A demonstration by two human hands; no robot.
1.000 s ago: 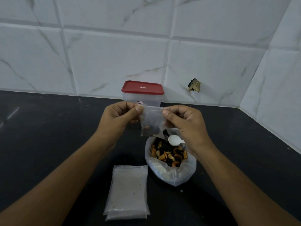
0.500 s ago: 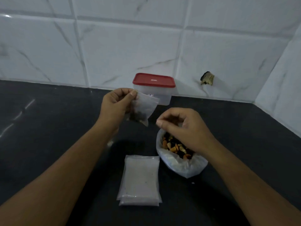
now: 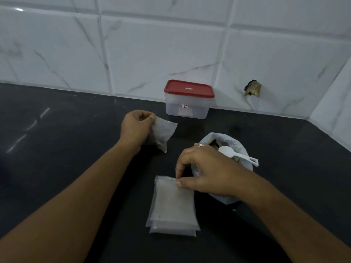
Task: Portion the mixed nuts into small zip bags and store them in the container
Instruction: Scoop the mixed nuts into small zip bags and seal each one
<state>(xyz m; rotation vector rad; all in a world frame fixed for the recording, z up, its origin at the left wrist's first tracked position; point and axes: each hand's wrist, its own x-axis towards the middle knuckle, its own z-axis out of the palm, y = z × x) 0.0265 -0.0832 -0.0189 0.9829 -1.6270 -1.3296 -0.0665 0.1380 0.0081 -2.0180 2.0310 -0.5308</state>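
1. Left hand (image 3: 137, 128) pinches the filled zip bag (image 3: 164, 131) by one top corner, thumb against curled forefinger. The bag hangs tilted with dark nuts bunched in its low corner, just above the counter (image 3: 66, 141). We can't tell if the zip is sealed.
2. Right hand (image 3: 206, 173): thumb and forefinger fingertips (image 3: 178, 184) narrow to a pinch on the far edge of the top empty bag (image 3: 171, 200). The other fingers are loosely curled and hold nothing else.
3. Key relation: the stack (image 3: 172, 230) lies flat directly under the right hand. Its long axis runs from the person toward the wall (image 3: 152, 44), with the far short edge at the fingertips. We judge the bag must peel up from that far end.
4. The right hand is the nearer one and is touching the stack. The left hand is well apart, up and to the left, and occupied.
5. The mixed nuts bag (image 3: 230, 143) sits open just right of the stack, partly hidden by the right hand. A white scoop (image 3: 238, 154) rests in its mouth, handle pointing right.
6. The container (image 3: 188, 109) stands at the back against the wall with its red lid (image 3: 189, 89) on. It is behind and to the right of the left hand, not touching it.
7. Our read: one portion is bagged but not stored, and the next empty bag is being taken. Risk: thin bags cling, so the pinch may lift two.
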